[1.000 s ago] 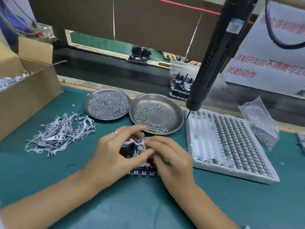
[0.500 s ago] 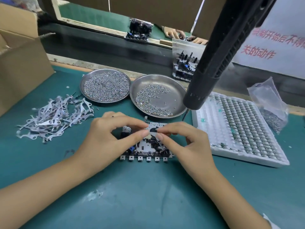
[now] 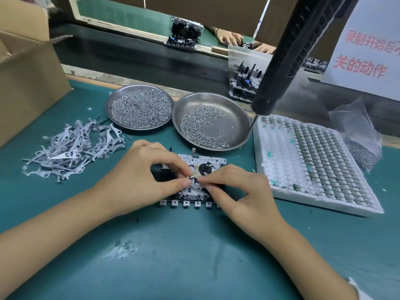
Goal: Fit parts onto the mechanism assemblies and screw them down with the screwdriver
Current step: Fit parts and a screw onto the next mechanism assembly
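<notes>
Head view shows us the green bench mat [image 3: 194, 256] first, with a cardboard box [image 3: 28, 83] far left and the hanging electric screwdriver [image 3: 287, 50] filling the upper right, its bit just above the white foam tray [image 3: 266, 176] of small parts. Two steel dishes sit behind our hands: the left dish [image 3: 110, 113] heaped with screws, the right dish [image 3: 238, 118] half covered. A pile of stamped metal levers [image 3: 71, 146] lies left of them, a clear bag [image 3: 357, 135] of hardware far right.

Compared with half a second ago, our hands sit lower on the mechanism assembly [image 3: 207, 167], which lies flat on the mat between us and the dishes. The left hand [image 3: 140, 180] and right hand [image 3: 240, 191] both pinch a small metal part [image 3: 194, 180] at the fingertips, pressing it toward the plate. We judge the part is being seated, so screwing is not yet due; the screwdriver hangs untouched.

Red Chinese characters on the white sign [image 3: 368, 40] read partly "录制开始后" and "关的动作".
</notes>
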Demonstrator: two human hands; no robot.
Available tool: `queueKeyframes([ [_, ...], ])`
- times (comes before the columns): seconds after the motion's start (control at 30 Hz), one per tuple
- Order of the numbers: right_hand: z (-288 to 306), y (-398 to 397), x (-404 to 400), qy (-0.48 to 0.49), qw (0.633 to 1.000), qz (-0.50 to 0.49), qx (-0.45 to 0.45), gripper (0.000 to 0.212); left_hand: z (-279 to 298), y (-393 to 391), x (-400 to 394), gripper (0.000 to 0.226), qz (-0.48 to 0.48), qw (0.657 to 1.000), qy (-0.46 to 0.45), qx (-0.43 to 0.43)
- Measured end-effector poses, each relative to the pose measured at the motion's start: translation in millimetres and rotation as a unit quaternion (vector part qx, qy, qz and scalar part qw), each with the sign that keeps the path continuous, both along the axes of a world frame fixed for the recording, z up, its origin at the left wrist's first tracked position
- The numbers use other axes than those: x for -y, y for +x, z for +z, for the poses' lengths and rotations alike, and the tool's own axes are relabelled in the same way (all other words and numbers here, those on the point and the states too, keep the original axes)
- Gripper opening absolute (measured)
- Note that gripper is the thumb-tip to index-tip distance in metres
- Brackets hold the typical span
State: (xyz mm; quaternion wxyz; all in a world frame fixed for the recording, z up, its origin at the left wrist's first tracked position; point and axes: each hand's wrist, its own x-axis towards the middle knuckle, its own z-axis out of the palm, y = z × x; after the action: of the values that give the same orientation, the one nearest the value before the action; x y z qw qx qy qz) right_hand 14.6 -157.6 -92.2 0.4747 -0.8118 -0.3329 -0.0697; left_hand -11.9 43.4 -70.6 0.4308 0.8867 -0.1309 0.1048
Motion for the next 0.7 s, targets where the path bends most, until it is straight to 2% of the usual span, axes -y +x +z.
queueKeyframes([
  [0.07, -0.3, 0.2, 0.5, -0.007, 1.000, 0.007, 0.012, 0.019, 1.0, 0.7, -1.4, 0.024, -0.003, 1.000, 0.004, -0.005],
  [0.4, -0.1, 0.3, 0.6, -0.027, 0.999, 0.018, 0.011, 0.015, 0.2, 2.2, -3.4, 0.018, -0.025, 0.994, -0.066, -0.084],
  [0.57, -2.4, -3.2, -0.2, -0.071, 0.995, 0.018, 0.071, 0.020, 0.4, 1.3, -3.2, 0.020, -0.042, 0.992, -0.056, -0.104],
  [0.7, -8.2, -8.8, -3.1, -0.088, 0.987, -0.021, 0.134, 0.009, -0.1, 0.9, -2.7, 0.023, -0.042, 0.991, -0.058, -0.114],
])
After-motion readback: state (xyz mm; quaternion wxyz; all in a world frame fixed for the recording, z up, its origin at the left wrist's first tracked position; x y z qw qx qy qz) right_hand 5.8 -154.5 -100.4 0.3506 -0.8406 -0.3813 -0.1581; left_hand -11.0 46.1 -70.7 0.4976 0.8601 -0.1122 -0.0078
